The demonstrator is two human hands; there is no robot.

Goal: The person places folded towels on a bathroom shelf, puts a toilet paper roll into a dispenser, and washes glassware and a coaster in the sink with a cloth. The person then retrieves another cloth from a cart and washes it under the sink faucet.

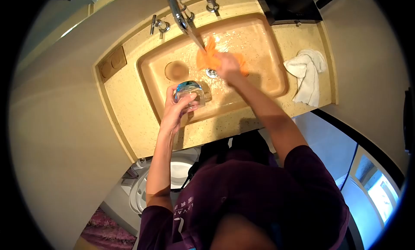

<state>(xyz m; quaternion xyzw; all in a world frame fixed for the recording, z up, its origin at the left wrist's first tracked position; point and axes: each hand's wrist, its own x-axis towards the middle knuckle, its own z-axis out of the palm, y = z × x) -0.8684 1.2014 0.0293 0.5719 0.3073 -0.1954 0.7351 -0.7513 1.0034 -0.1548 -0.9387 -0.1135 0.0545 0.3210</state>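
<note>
My left hand (173, 107) is wrapped round a clear drinking glass (196, 98) with a bluish end, held tilted over the front left of the sink (263, 83). My right hand (229, 67), slightly blurred, grips an orange cloth (209, 60) beneath the faucet (176, 10). Water runs from the spout onto the cloth. Just below the cloth shows the metal drain (211, 73). In the basin, left of the drain, is a round brownish object (177, 70) whose kind I cannot make out.
A crumpled white towel (306, 73) lies on the right counter. Two tap handles (160, 25) flank the faucet. A black appliance (294, 6) stands at the back right, and a brown tray (113, 65) with round items at the left. A toilet (179, 172) is below the counter.
</note>
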